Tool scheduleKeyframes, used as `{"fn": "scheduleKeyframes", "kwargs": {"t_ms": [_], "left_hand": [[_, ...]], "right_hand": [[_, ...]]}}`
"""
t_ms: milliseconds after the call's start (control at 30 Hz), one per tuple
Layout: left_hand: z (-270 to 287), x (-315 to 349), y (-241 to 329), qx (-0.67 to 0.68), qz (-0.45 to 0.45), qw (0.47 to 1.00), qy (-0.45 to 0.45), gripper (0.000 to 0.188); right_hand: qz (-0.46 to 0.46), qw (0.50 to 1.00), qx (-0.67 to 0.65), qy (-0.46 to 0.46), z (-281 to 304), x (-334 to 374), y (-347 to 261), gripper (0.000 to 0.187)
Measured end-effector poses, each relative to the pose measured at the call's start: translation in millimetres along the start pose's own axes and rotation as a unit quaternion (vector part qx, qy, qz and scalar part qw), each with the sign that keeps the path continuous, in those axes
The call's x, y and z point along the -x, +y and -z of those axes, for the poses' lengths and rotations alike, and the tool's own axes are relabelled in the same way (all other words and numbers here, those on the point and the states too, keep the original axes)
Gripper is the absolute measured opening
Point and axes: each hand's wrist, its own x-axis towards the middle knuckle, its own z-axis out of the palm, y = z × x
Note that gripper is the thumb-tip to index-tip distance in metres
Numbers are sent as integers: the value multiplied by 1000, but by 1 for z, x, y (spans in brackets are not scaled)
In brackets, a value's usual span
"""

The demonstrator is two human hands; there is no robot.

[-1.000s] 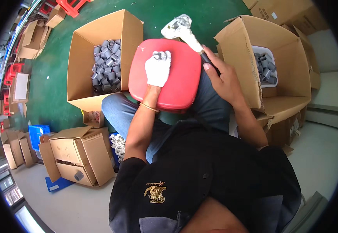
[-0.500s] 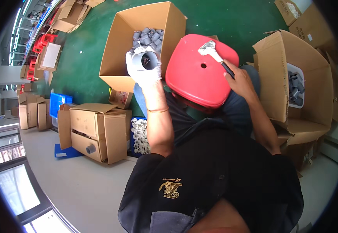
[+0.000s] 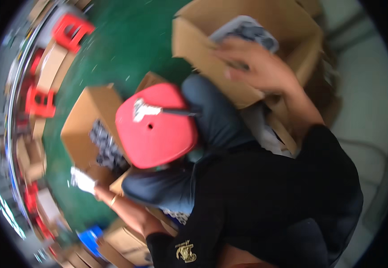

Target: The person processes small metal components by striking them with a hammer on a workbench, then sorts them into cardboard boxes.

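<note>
A black-handled tool with a flared, whitish head [image 3: 146,110], like a brush or scraper, lies on the red plastic stool [image 3: 158,145] between my knees. My right hand [image 3: 258,67] is raised over the cardboard box [image 3: 203,58] at the upper right, fingers stretched and apart, smeared by motion. Below and beyond it in that box is a white tub of grey pipe fittings [image 3: 247,30]. My left hand [image 3: 83,180], in a white glove, is at the near left corner of another cardboard box [image 3: 80,129], which contains grey fittings [image 3: 106,145]. Its fingers are blurred, so any grip is hidden.
Red stools [image 3: 72,32] and cartons line the far left beside a long rail. At the lower left are a blue bin [image 3: 90,237] and more cardboard boxes [image 3: 124,236]. White small parts [image 3: 176,216] show partly behind my left arm.
The view has swung to the right. My right hand has let go of the tool, now on the stool, and moved over the right box. The grey fitting in my left hand no longer shows.
</note>
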Motion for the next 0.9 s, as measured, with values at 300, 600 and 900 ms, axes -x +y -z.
{"fn": "scheduleKeyframes", "kwargs": {"t_ms": [300, 600, 900], "left_hand": [[-71, 62, 94, -81, -58, 991, -90, 32], [-42, 100, 61, 257, 85, 957, -108, 46], [-50, 105, 63, 306, 113, 941, -95, 39]], "right_hand": [[-402, 893, 174, -101, 69, 29, 358, 48], [-261, 940, 25, -218, -137, -19, 335, 53], [-282, 930, 83, -221, -79, -38, 288, 61]]}}
